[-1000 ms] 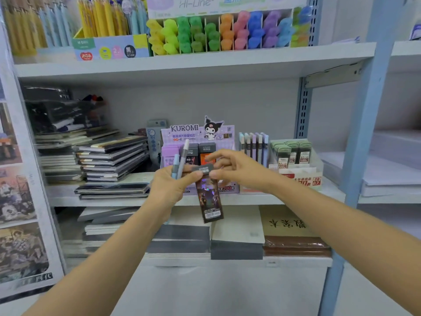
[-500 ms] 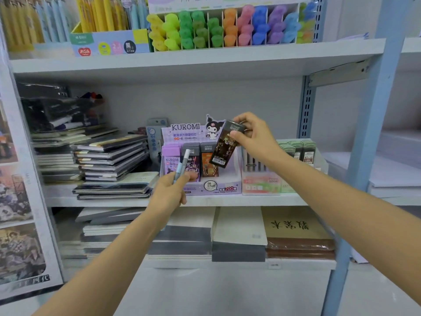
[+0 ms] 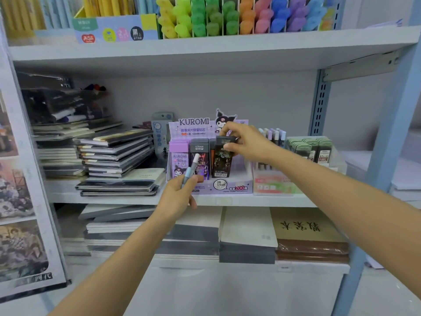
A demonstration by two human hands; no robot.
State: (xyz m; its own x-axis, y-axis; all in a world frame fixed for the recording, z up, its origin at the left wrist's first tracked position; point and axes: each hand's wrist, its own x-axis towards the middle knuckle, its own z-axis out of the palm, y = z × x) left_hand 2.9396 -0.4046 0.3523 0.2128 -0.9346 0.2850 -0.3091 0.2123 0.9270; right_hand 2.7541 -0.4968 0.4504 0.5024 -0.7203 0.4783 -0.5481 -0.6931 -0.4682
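Observation:
A purple Kuromi display box (image 3: 237,181) stands on the middle shelf, holding upright packs of pencil leads. My right hand (image 3: 245,142) pinches the top of a dark lead pack (image 3: 222,164), which stands upright in the box's right slot beside other dark and purple packs. My left hand (image 3: 178,197) is in front of the box's lower left and grips a light blue pen with a white cap (image 3: 192,167), tip pointing up.
Stacked notebooks (image 3: 114,153) lie left of the box. Green lead packs (image 3: 312,148) and pastel pens (image 3: 272,135) stand to the right. Highlighters (image 3: 239,17) fill the upper shelf; paper pads (image 3: 248,233) lie on the lower one. A blue upright post (image 3: 391,137) stands at right.
My right hand carried the dark lead pack from in front of my left hand up to the display box and lowered it into the right slot. My left hand stayed low with the pen.

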